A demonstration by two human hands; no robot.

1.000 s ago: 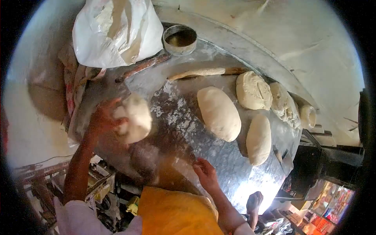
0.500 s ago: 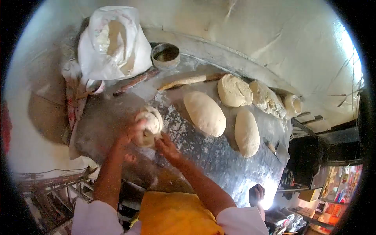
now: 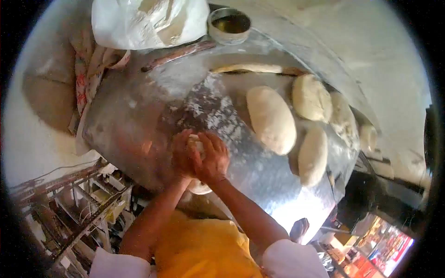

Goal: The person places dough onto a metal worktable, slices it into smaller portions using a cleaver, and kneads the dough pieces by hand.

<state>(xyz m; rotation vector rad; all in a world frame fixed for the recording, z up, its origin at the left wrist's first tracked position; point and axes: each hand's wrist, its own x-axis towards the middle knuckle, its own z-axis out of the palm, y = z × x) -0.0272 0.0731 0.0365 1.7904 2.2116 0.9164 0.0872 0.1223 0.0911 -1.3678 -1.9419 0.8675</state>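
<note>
A lump of dough [image 3: 199,187] lies on the floured work surface [image 3: 139,116] close to my body, mostly covered by my hands. My left hand [image 3: 183,156] presses on its left side with the fingers closed over it. Against it on the right, my right hand [image 3: 213,157] grips the dough too, fingers curled over the top and the thumbs close together. Pale dough shows between the hands and below the wrists. To the right rest a large oval dough piece [image 3: 271,120] and a narrower dough loaf [image 3: 313,157].
Behind these sit a rounder dough piece [image 3: 311,98] and a lumpy one [image 3: 342,118]. Along the back are a dark rolling stick [image 3: 178,55], a long pale stick [image 3: 250,68], a bowl of liquid [image 3: 230,37] and a white flour sack [image 3: 143,28]. A metal rack [image 3: 83,208] stands lower left.
The dough has moved down and right, nearer my body. My hands, apart on either side of it before, are now together on top. The view has shifted.
</note>
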